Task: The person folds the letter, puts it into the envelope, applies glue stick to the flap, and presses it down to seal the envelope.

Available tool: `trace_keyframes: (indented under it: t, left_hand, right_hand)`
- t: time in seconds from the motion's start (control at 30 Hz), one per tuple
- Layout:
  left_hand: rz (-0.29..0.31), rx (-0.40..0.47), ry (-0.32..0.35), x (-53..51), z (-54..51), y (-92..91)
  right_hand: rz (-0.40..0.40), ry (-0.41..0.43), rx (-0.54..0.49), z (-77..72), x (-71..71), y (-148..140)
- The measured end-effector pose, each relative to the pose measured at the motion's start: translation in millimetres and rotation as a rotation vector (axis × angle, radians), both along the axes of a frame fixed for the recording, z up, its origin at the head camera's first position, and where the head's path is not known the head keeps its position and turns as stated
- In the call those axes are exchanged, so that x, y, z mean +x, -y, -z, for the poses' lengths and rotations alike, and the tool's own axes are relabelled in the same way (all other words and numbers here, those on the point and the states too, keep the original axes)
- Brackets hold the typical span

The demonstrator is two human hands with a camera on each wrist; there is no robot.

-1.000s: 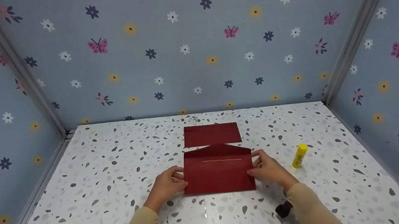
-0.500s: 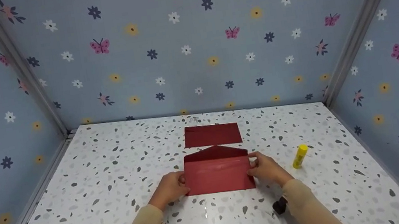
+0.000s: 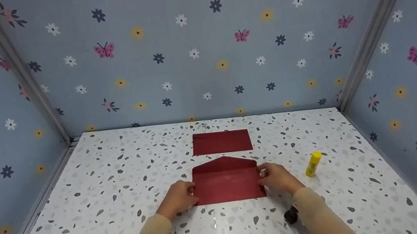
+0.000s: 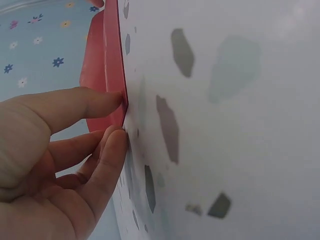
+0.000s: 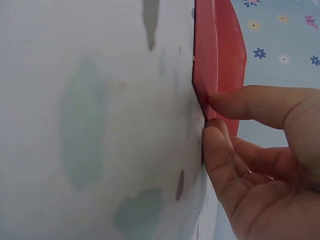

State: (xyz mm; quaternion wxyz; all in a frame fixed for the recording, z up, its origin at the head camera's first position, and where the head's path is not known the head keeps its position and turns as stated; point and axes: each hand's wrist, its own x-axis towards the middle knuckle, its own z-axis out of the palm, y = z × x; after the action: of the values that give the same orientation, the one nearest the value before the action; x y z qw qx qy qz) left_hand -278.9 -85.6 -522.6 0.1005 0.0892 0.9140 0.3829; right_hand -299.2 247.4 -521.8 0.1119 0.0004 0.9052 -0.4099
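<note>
A red paper envelope (image 3: 227,186) with its pointed flap (image 3: 224,164) up at the far side lies in front of me on the speckled table. My left hand (image 3: 178,196) pinches its left edge. In the left wrist view, that thumb (image 4: 107,103) is on the envelope's near corner, with the fingertips low beside it. On the opposite side my right hand (image 3: 279,177) pinches the right edge. The right wrist view has the right thumb (image 5: 225,102) on the red paper and the fingers just under the corner. What lies beneath the envelope is hidden.
Just behind the envelope lies a dark red paper rectangle (image 3: 221,142). A yellow glue stick (image 3: 313,164) stands to the right of the right hand. Flower-patterned walls (image 3: 197,44) enclose the back and sides of the speckled table (image 3: 117,168).
The envelope's far edge has come nearer and the flap shows more fully behind it. Both hands have kept their hold, the right one shifting slightly. The glue stick and the dark red rectangle stay put.
</note>
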Motion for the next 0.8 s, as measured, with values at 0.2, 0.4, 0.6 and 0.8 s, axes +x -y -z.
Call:
trace_keyframes:
  t: [0.2,0.4,0.6,0.8]
  left_hand:
    - [-0.014,-0.01,0.013,0.1,-0.7,-0.9]
    - [-0.028,-0.019,0.036,1.9,-0.4,-2.5]
    - [0.009,-0.059,-0.039,1.3,-0.5,-1.5]
    - [0.008,-0.064,-0.034,1.0,-0.6,-1.0]
  right_hand:
    - [-0.017,-0.013,0.021,-3.5,1.8,-3]
    - [-0.007,-0.131,0.015,-15.4,7.7,-12]
    - [0.038,-0.287,0.005,-35.7,12.7,-27]
    - [0.099,-0.417,-0.011,-53.6,18.2,-45]
